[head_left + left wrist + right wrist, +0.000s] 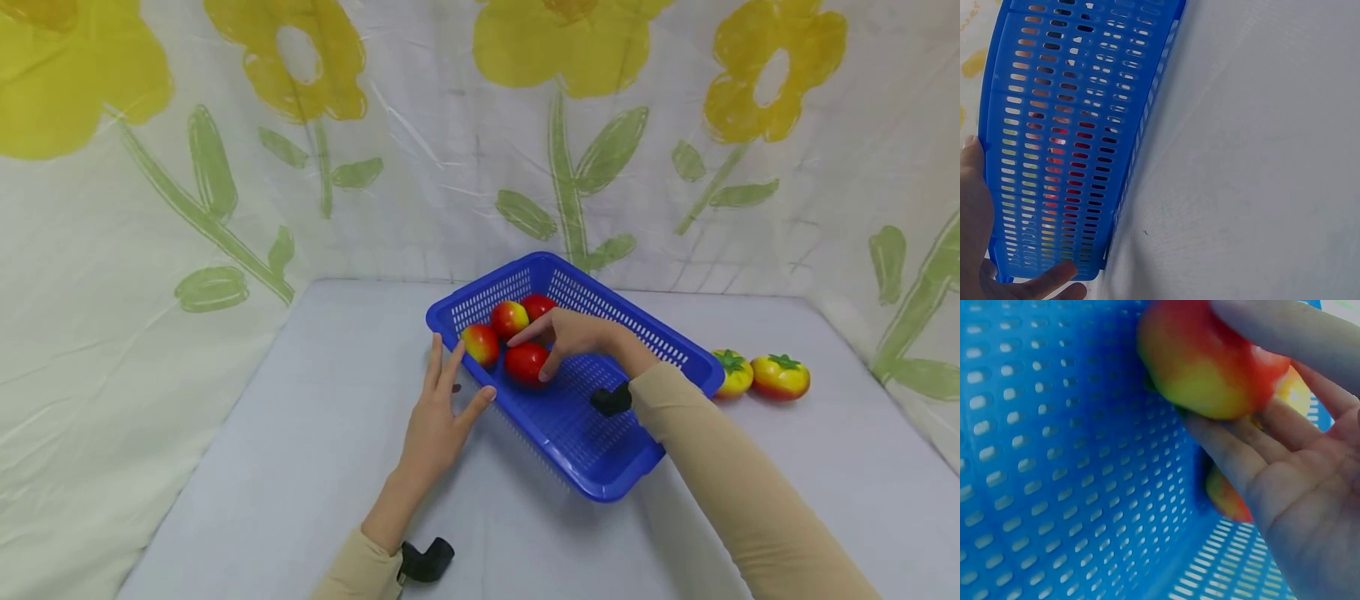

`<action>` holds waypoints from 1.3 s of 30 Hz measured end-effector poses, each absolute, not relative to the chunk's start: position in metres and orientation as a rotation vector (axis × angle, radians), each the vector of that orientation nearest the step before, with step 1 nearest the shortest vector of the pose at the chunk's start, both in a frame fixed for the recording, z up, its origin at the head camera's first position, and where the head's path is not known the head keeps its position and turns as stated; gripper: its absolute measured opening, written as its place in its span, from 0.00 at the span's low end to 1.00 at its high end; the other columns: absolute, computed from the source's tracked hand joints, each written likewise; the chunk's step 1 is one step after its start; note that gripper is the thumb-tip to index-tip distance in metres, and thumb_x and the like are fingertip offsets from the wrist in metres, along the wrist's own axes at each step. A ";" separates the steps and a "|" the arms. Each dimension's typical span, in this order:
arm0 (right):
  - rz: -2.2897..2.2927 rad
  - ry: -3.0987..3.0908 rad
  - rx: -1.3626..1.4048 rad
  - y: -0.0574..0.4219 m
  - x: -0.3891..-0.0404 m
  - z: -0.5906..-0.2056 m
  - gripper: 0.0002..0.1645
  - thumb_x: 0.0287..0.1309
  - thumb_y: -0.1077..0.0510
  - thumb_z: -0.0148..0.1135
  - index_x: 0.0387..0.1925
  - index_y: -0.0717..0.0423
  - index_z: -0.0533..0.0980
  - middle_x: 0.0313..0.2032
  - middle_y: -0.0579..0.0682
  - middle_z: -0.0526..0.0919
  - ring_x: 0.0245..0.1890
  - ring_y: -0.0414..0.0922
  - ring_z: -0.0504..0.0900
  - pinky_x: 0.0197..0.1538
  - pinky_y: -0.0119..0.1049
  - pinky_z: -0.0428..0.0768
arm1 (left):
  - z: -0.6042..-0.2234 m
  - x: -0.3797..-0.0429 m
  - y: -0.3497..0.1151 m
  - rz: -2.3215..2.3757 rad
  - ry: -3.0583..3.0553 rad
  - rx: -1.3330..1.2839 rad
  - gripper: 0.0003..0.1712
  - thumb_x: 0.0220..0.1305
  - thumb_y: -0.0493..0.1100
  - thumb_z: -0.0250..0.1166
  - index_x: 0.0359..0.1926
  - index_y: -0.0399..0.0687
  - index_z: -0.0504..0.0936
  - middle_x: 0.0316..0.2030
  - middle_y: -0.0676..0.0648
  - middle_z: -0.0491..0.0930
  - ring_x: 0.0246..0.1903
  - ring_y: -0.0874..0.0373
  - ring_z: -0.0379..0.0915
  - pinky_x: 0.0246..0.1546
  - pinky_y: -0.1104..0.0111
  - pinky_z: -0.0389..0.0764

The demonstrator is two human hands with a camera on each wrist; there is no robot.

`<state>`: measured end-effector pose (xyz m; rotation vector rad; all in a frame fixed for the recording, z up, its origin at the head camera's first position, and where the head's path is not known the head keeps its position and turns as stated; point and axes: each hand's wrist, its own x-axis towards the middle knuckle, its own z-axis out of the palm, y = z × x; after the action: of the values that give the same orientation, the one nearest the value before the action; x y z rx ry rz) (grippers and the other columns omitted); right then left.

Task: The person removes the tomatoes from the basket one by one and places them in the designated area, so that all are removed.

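A blue perforated basket [558, 450] stands at an angle on the table. Inside it, my right hand [573, 335] grips a red tomato [525, 365] between thumb and fingers. The right wrist view shows that tomato's [1204, 369] yellow-and-red underside close to the basket wall. More red-and-yellow tomatoes lie beyond it, including one near the left corner [480, 345] and another at the far side [509, 319]. My left hand [435, 425] is at the near-left side, its fingers spread and fairly straight, with thumb and fingertips at the rim. In the left wrist view, its fingers [1054, 279] reach along the basket's outer wall.
Two yellow-and-red tomatoes with green tops, the left one [732, 373] partly behind the basket rim and the right one [781, 377], lie on the table to the right. A white sheet [435, 183] painted with yellow flowers hangs behind the pale table [315, 417].
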<state>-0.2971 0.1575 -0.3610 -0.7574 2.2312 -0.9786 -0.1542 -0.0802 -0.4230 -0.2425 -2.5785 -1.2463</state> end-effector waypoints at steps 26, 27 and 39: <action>-1.066 2.229 -0.760 0.159 -0.297 -0.359 0.40 0.42 0.63 0.79 0.61 0.53 0.77 0.61 0.52 0.74 0.61 0.52 0.71 0.58 0.46 0.73 | -0.423 -0.154 -0.080 -1.250 -2.595 -0.243 0.46 0.65 0.70 0.56 0.78 0.64 0.51 0.77 0.56 0.33 0.54 0.48 0.75 0.38 0.64 0.81; -1.089 2.221 -0.757 0.159 -0.297 -0.359 0.40 0.42 0.64 0.79 0.61 0.53 0.77 0.61 0.52 0.74 0.61 0.53 0.71 0.58 0.45 0.74 | -0.423 -0.154 -0.080 -1.247 -2.596 -0.243 0.46 0.65 0.70 0.56 0.78 0.64 0.51 0.77 0.57 0.33 0.54 0.48 0.75 0.38 0.64 0.81; -1.207 2.187 -0.718 0.160 -0.299 -0.360 0.39 0.42 0.63 0.79 0.60 0.52 0.78 0.60 0.50 0.75 0.60 0.50 0.73 0.56 0.43 0.75 | -0.422 -0.154 -0.081 -1.230 -2.597 -0.244 0.47 0.65 0.70 0.57 0.78 0.61 0.52 0.77 0.56 0.34 0.53 0.48 0.75 0.38 0.63 0.81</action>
<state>-0.2989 0.1601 -0.3597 -0.7184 2.1866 -1.2066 -0.1543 -0.0808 -0.4220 -0.2437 -2.5968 -1.2297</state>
